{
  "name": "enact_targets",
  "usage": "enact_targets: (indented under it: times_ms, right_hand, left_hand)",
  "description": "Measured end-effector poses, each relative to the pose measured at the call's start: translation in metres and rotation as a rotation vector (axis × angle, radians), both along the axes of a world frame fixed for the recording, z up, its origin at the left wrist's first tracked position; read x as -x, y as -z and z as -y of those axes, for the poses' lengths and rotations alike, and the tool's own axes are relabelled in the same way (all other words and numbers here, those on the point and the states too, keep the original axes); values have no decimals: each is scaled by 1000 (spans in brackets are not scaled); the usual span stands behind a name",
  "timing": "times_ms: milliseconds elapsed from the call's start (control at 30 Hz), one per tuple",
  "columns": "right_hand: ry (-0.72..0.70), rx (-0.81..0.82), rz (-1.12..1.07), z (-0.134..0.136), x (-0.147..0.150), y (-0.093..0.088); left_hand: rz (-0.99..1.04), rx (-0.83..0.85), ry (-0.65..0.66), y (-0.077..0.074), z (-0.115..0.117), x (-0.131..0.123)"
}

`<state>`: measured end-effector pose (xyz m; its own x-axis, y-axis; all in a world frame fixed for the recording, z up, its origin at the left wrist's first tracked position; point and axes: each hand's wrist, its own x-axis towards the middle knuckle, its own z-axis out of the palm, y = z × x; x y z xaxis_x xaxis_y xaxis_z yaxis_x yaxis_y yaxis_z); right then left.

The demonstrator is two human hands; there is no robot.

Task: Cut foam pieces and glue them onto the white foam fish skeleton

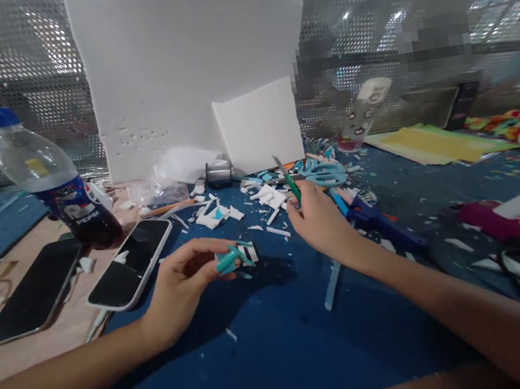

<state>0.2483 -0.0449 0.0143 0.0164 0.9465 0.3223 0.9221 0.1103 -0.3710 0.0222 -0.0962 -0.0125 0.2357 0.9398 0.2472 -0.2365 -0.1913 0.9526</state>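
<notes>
Head view: left hand [180, 286] pinches a small teal foam piece [233, 258] above the blue table [275, 350]; right hand [321, 221] grips a green craft knife [289, 180], blade up, near white scraps [267, 196]

Blue mat [275, 350]: matt, looks like soft foam or felt sheet, littered with white and teal foam scraps [265, 200].
Left hand [180, 286] pinches a small teal and white foam piece [236, 257], matt, cut edges.
Right hand [321, 221] grips a craft knife [289, 180]: green plastic handle, bright metal blade.
White boards [181, 69] behind: matt foam or card, one pitted with small dents.
Bottle [47, 179]: clear glossy plastic, blue cap.
Two phones [128, 265]: glossy black glass.
Backdrop: shiny perforated metal mesh [11, 56].
Table [41, 341] at left: smooth pale wood look.
</notes>
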Motion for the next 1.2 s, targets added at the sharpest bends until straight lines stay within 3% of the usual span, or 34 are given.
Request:
enact_targets:
  times_ms: [167, 333, 433, 533, 667, 767, 833, 1033, 1200]
  right_hand:
    - [18, -25, 189, -10, -6, 15]
    - [-1, -124, 312, 0, 0, 17]
    - [-24, -169, 360, 10, 6, 12]
    - [-105, -177, 400, 19, 10, 2]
    - [-269, -109, 422, 32, 8, -15]
    - [-310, -56, 426, 43, -5, -25]
    - [-235, -30, 444, 48, -23, -29]
    - [269, 175, 464, 53, -98, -27]
    - [331, 312, 405, 46, -119, -8]
  left_hand:
    - [93, 188, 56, 1, -6, 0]
    - [-104, 98, 70, 2, -5, -1]
    - [-192, 28, 13, 2, -2, -1]
    - [-155, 34, -2, 2, -1, -2]
    - [-161, 31, -7, 3, 1, -2]
    - [-175, 4, 1, 2, 3, -4]
    - [-189, -17, 13, 1, 5, -5]
    - [-173, -77, 25, -1, 5, -5]
    - [-153, -76, 34, 0, 3, -5]
